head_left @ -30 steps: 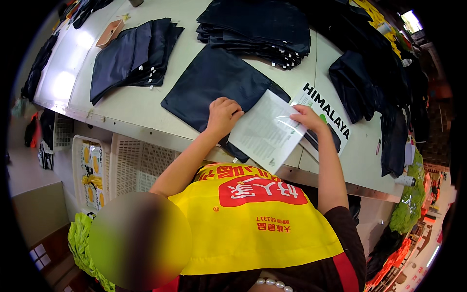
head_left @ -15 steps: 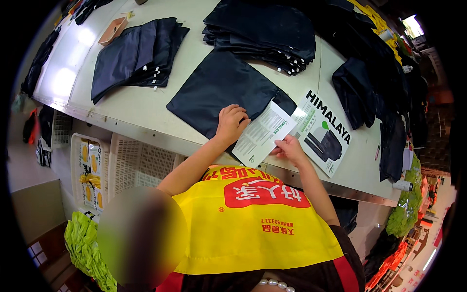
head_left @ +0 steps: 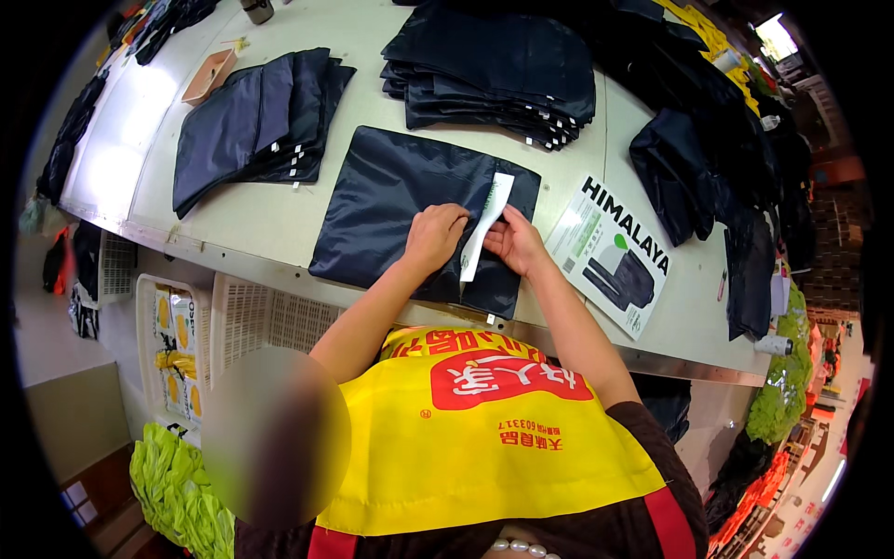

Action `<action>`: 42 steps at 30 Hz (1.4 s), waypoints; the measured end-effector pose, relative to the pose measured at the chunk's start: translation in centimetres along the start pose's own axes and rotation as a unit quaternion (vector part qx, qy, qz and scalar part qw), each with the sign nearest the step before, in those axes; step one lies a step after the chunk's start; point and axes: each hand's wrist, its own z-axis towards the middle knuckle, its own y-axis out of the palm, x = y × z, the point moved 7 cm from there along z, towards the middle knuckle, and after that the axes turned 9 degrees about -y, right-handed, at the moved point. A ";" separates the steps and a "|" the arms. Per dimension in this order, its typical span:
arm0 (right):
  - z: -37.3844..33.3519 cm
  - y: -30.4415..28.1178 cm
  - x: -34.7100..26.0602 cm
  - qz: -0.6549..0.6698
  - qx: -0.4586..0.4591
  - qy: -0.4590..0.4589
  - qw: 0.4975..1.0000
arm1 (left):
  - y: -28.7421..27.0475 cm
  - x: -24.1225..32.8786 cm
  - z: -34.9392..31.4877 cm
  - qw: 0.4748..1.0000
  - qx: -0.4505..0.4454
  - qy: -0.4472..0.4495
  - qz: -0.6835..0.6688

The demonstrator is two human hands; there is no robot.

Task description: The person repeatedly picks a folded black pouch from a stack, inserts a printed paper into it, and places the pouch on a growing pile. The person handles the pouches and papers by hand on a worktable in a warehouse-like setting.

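Observation:
A dark navy folded garment (head_left: pixel 377 191) lies flat on the table in front of me. Over it, a white printed leaflet (head_left: pixel 487 226) stands edge-on, bent into a narrow strip along a fold near the garment's right side. My right hand (head_left: pixel 518 244) grips the leaflet from its right, with fingers curled behind it. Just left of the leaflet, my left hand (head_left: pixel 435 238) rests on the garment, its fingertips closed on the fabric at the fold. What lies under those fingertips is partly hidden.
More printed sheets (head_left: pixel 610 261) lie to the right. Behind are a tall stack of navy garments (head_left: pixel 489 70) and a smaller stack (head_left: pixel 237 126). A small pinkish tray (head_left: pixel 209 76) sits far left. Loose dark garments (head_left: pixel 675 172) pile at right. White plastic crates (head_left: pixel 251 307) stand below the table edge.
The garment has turned and now lies squarer to me. The leaflet, flat and angled before, has moved left and turned edge-on at the fold. My right hand moved up and left with it.

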 end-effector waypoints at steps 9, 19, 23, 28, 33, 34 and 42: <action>-0.3 2.0 -3.0 -0.717 0.103 -0.132 0.677 | 1.5 1.0 0.3 0.990 0.046 0.034 0.126; -0.5 -2.5 -6.1 -0.722 0.102 -0.218 0.649 | 3.6 2.5 -0.2 0.957 -0.032 0.145 0.249; -1.4 -1.1 -5.4 -0.720 0.065 -0.170 0.670 | 4.1 1.9 -0.5 0.950 -0.038 0.138 0.278; -0.9 -1.8 -4.7 -0.689 0.119 -0.131 0.703 | 4.5 1.9 -0.5 0.944 -0.036 0.142 0.296; -2.1 -4.3 -6.8 -0.688 0.204 -0.216 0.662 | 4.9 1.8 -0.2 0.942 -0.027 0.146 0.300; -3.4 -3.9 -8.0 -0.663 0.227 -0.281 0.656 | 5.0 1.6 -0.1 0.943 -0.024 0.148 0.297; -7.1 2.1 -11.0 -0.578 0.163 -0.395 0.695 | 4.9 1.8 0.1 0.937 -0.069 0.132 0.316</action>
